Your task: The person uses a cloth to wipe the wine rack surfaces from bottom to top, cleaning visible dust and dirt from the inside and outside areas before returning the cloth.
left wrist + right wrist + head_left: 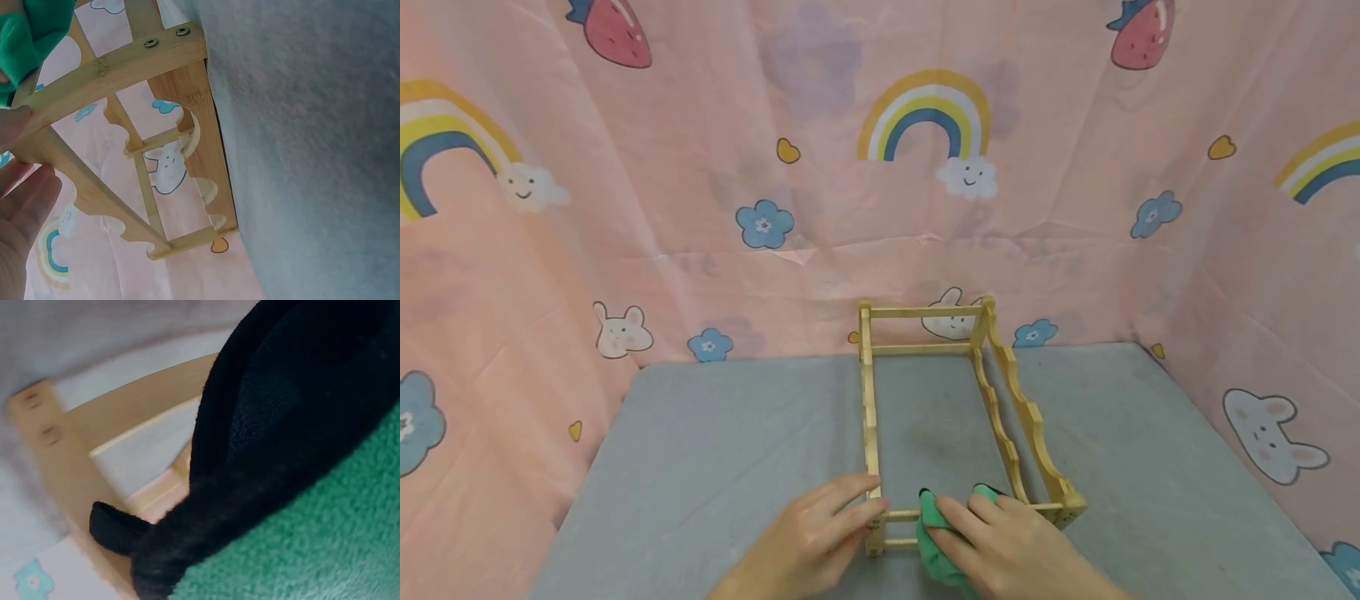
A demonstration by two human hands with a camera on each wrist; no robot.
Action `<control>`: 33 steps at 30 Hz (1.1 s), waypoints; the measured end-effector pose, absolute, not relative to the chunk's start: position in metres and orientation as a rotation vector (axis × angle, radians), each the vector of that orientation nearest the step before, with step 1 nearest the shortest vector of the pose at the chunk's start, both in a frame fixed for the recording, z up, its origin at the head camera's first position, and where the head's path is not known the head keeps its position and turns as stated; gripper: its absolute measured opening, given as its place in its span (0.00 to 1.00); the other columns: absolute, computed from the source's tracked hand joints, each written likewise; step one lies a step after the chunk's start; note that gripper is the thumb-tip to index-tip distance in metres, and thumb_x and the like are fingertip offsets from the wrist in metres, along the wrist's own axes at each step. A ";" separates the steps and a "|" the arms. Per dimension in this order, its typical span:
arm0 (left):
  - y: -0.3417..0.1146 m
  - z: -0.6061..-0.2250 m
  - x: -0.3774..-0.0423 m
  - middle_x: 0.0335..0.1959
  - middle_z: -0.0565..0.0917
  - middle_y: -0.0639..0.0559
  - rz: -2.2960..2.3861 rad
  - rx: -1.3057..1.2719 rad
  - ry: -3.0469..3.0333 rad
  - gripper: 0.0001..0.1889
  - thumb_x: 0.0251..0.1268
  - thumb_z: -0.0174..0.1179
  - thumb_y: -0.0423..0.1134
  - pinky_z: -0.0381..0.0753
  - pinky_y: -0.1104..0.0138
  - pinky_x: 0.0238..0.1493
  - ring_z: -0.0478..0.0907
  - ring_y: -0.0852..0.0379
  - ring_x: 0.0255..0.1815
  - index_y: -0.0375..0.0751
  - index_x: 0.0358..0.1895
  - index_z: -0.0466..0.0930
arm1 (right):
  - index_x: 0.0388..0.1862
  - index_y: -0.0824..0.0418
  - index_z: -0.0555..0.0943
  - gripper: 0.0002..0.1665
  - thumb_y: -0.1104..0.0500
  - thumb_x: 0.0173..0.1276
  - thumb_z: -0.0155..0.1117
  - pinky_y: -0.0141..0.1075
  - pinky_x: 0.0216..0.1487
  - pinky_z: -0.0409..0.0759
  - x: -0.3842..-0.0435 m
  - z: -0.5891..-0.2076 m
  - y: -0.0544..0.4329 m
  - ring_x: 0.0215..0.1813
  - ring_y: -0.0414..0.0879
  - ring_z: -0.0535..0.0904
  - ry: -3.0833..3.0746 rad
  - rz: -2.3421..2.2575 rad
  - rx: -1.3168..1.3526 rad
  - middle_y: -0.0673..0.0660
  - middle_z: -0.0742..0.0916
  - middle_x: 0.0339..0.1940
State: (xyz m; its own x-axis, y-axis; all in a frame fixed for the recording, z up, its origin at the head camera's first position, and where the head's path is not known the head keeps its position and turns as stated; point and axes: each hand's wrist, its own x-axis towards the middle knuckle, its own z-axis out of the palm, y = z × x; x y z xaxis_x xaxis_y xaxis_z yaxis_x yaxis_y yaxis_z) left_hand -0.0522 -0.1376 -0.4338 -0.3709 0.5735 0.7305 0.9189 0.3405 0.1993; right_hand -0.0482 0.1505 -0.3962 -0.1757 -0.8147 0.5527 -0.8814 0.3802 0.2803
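Note:
A light wooden rack (870, 417) with scalloped side rails stands on the grey table, stretching away from me. At its near left corner my left hand (812, 533) grips the rail; the left wrist view shows the thumb on one side of the wood and the fingers (37, 200) on the other. My right hand (1007, 542) holds a green cloth (936, 550) with black edging, bunched against the near crossbar. In the right wrist view the cloth (312, 537) hides that hand and much of the rack (69, 462).
Grey fabric covers the table (745, 442) on both sides of the rack. Behind the table and along its sides hangs a pink curtain (700, 183) printed with rainbows, flowers and rabbits; the rack's far end stands close to it.

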 end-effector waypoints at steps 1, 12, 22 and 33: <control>-0.138 -0.434 -0.052 0.59 0.84 0.42 -0.819 -1.301 -2.056 0.13 0.81 0.54 0.35 0.85 0.64 0.56 0.85 0.48 0.57 0.40 0.61 0.82 | 0.45 0.53 0.87 0.26 0.58 0.88 0.38 0.22 0.24 0.63 -0.048 -0.395 0.155 0.27 0.40 0.62 -2.009 0.127 1.452 0.52 0.85 0.46; -0.133 -0.425 -0.050 0.57 0.85 0.45 -0.688 -1.266 -2.122 0.23 0.51 0.78 0.31 0.86 0.61 0.55 0.85 0.50 0.56 0.41 0.53 0.84 | 0.47 0.53 0.88 0.35 0.53 0.85 0.26 0.24 0.22 0.59 -0.040 -0.382 0.214 0.30 0.41 0.65 -2.203 0.014 1.390 0.54 0.85 0.50; -0.118 -0.418 -0.048 0.54 0.85 0.49 -0.447 -1.195 -2.287 0.25 0.50 0.82 0.42 0.88 0.60 0.46 0.84 0.50 0.52 0.47 0.52 0.83 | 0.48 0.56 0.88 0.38 0.48 0.83 0.25 0.25 0.20 0.60 -0.036 -0.365 0.251 0.30 0.42 0.64 -2.263 -0.080 1.330 0.58 0.86 0.51; -0.112 -0.418 -0.049 0.48 0.85 0.46 -0.447 -1.186 -2.227 0.16 0.49 0.79 0.34 0.90 0.58 0.43 0.86 0.46 0.47 0.45 0.40 0.82 | 0.49 0.58 0.86 0.37 0.42 0.81 0.29 0.27 0.21 0.65 -0.049 -0.362 0.287 0.32 0.46 0.71 -2.191 -0.042 1.280 0.59 0.85 0.49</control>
State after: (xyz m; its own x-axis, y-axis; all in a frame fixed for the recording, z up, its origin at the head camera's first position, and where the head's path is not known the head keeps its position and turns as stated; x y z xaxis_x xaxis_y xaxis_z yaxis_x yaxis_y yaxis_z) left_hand -0.0485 -0.1116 -0.4176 -0.4432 0.6433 0.6243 0.8344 0.5505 0.0250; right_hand -0.0486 0.2870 -0.3621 -0.3595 -0.8033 0.4748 -0.7845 0.5357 0.3123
